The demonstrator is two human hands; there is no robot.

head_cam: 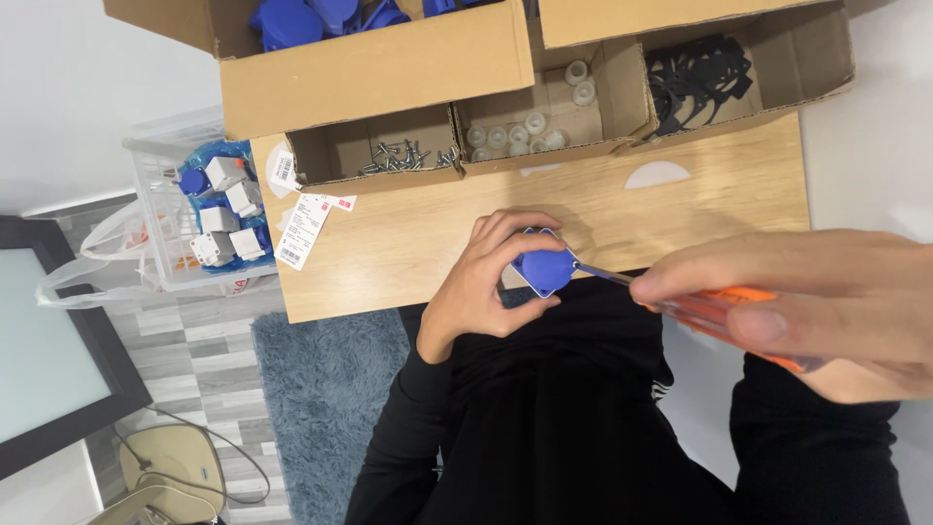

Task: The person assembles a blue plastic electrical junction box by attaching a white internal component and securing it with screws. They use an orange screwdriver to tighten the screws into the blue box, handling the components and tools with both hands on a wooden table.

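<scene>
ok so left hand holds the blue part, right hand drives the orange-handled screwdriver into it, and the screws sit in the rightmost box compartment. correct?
Not quite. The head view shows the screws in the leftmost compartment; the rightmost one holds black flat parts. The rest stands: the left hand holds the blue part, and the right hand sets the orange-handled screwdriver against it.

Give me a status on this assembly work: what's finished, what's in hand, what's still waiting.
Looks done: white-and-blue units piled in the clear basket at the table's side. In hand: the left hand grips a blue-capped part while the right hand points an orange-handled screwdriver at its corner. Probably left: the cardboard box holds screws, white rings, black pieces and blue caps.
</scene>
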